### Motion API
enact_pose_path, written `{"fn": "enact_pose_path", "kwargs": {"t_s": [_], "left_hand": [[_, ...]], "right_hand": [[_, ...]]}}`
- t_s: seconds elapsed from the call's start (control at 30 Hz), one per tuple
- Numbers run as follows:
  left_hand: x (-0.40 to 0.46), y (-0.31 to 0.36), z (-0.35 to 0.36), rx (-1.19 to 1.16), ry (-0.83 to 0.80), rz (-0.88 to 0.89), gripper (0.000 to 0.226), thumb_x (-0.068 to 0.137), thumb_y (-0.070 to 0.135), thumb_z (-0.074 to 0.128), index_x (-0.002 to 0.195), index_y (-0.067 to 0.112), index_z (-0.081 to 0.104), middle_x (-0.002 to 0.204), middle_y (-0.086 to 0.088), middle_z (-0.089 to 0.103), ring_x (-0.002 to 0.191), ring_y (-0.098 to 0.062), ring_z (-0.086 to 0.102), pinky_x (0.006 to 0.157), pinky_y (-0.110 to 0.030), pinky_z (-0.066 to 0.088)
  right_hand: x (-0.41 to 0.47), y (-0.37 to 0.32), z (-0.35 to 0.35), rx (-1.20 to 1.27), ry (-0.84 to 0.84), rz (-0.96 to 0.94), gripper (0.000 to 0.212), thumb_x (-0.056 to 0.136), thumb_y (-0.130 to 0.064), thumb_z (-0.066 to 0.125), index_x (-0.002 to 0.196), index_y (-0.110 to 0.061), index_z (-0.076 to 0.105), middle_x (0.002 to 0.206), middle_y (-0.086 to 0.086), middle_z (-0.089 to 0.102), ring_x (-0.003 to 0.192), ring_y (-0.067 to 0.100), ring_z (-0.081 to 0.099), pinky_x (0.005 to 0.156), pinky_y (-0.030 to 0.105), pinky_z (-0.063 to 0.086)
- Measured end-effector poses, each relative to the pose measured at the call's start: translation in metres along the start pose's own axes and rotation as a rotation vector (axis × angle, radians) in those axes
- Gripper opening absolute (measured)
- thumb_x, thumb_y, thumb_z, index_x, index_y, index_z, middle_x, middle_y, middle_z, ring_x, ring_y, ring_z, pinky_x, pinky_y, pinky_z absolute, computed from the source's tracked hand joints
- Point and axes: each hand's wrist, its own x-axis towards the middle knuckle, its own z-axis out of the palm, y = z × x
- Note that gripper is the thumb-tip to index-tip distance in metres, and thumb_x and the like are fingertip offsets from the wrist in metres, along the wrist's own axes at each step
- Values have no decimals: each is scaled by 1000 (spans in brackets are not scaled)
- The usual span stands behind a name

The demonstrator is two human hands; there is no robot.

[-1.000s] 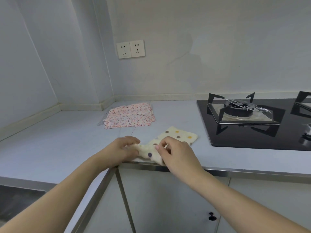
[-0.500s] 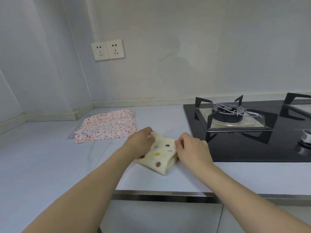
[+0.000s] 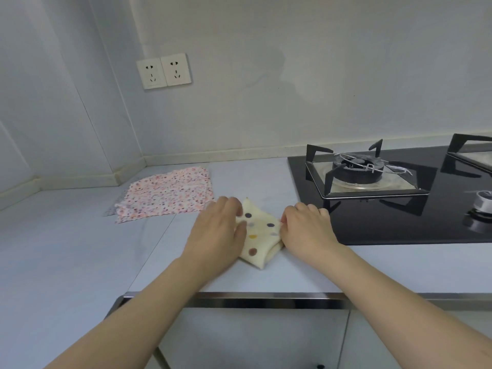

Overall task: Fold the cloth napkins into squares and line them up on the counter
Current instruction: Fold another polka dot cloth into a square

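A cream napkin with coloured dots [image 3: 259, 235] lies folded small on the pale counter [image 3: 80, 249], just left of the hob. My left hand [image 3: 218, 230] covers its left edge, thumb on the cloth and fingers curled over the far corner. My right hand [image 3: 306, 227] pinches its right edge with curled fingers. A pink floral napkin [image 3: 167, 197] lies flat behind and to the left, with a grey cloth edge showing under its left side.
A black glass gas hob [image 3: 399, 209] with a burner and pan supports [image 3: 356, 171] fills the counter's right side. Two wall sockets [image 3: 163, 70] sit above the corner. The counter's metal front edge [image 3: 266, 299] runs below my forearms, with cabinet doors beneath.
The dotted napkin went from a longer strip near the front edge to a smaller folded packet further back on the counter. Both hands moved with it and now hold its sides.
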Motion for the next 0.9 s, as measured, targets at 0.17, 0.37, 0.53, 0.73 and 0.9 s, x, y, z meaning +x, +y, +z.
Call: {"fn": "enact_pose_path", "kwargs": {"t_s": [0.17,0.37,0.53,0.73,0.9], "left_hand": [[-29,6,-6,-27,-422,-153,32,84,56,44,109,38,43,110,12,37,105,-14,32,94,-31,25],[-30,12,-24,-64,-616,-187,65,62,80,49,117,46,37,121,11,29,117,-15,24,103,-32,16],[-33,-3,-40,-228,-722,-158,45,64,64,62,103,48,47,119,17,32,117,-12,24,101,-28,16],[-14,-16,-30,-366,-437,-561,31,84,55,47,110,39,54,123,6,40,118,-20,35,104,-39,28],[3,-18,-13,-48,-569,-509,32,87,47,50,110,25,52,111,1,39,112,-25,38,87,-35,30]], "right_hand": [[-15,-3,-20,13,-157,-24,19,88,-21,39,99,-17,54,99,1,63,93,25,52,85,38,27],[-20,-18,-25,-90,-154,10,38,99,-40,26,101,-13,53,101,8,58,90,28,52,85,41,27],[1,-19,-31,0,-407,59,17,96,-29,43,103,-14,50,104,6,55,94,26,53,78,35,35],[25,-33,-28,-61,-552,-32,41,99,-18,26,137,-19,42,132,11,47,105,31,50,92,36,43],[24,-33,-4,47,-381,49,42,100,-38,31,126,-11,50,124,13,52,116,33,48,88,36,39]]}}
